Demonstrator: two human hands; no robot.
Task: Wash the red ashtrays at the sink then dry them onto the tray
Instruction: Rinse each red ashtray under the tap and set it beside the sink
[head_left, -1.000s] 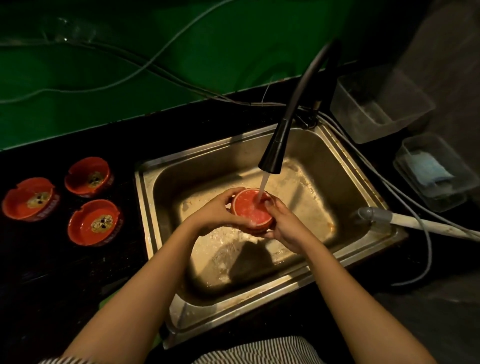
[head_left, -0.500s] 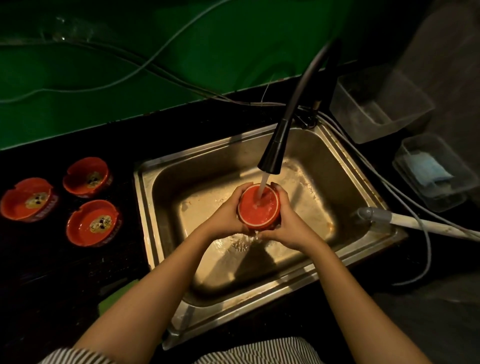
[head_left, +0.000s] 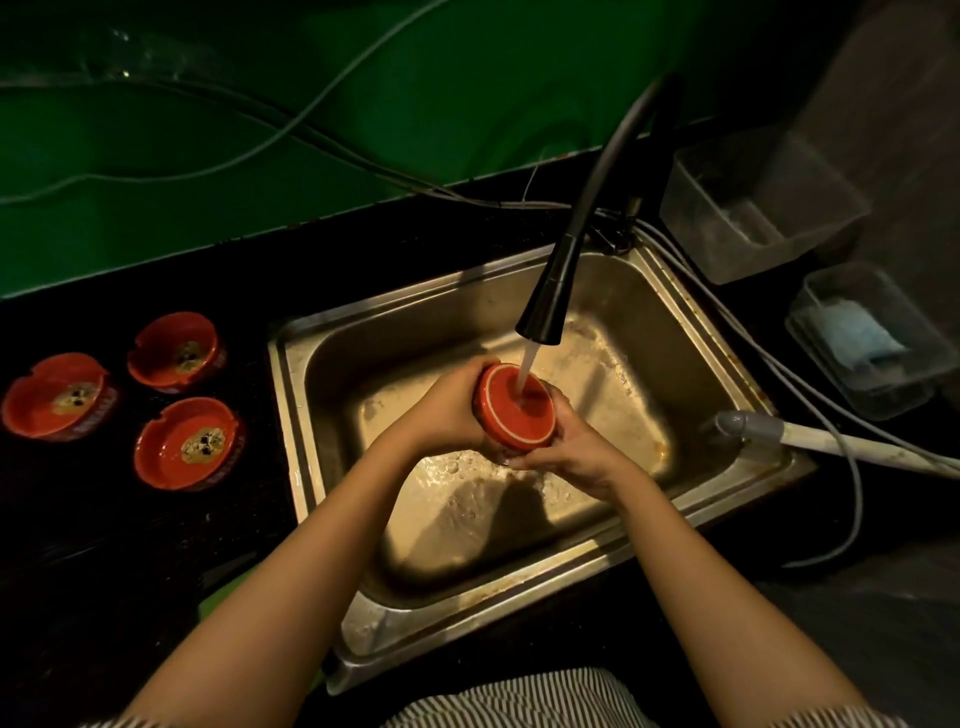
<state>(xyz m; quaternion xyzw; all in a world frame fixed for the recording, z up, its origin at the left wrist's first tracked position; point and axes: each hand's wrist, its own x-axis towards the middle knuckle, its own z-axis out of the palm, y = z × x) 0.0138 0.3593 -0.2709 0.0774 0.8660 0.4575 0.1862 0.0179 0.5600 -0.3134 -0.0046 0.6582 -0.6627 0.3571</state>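
Over a steel sink (head_left: 291, 415) set in a dark counter, a person holds a red ashtray (head_left: 514, 410) with both hands beneath a black faucet (head_left: 550, 291), whose stream of water (head_left: 527, 366) falls onto the ashtray's flat, upturned underside, ringed by a pale line. The left hand (head_left: 447, 410) wraps the ashtray's left side, fingers curled around its wall, while the right hand (head_left: 571, 452) grips it from the right and below, the fingertips of the two hands meeting close under the piece. The ashtray is tilted a little toward the camera and is held above the basin, not resting on its floor, where water pools and foams just below the hands. On the counter well to the left of the sink sit three more red ashtrays, open side up, each with dark and pale residue in its bowl: one at the far left (head_left: 57, 395), one behind (head_left: 174, 351) and one nearest the sink (head_left: 187, 441). To the right of the sink stand two clear plastic containers, the farther one (head_left: 753, 208) near the faucet's base and the nearer one (head_left: 872, 338) holding something pale blue. A grey-tipped white hose (head_left: 810, 436) lies across the sink's right rim, and thin cables (head_left: 311, 135) run along the green wall behind. A striped garment (head_left: 519, 696) shows at the bottom edge of the view.
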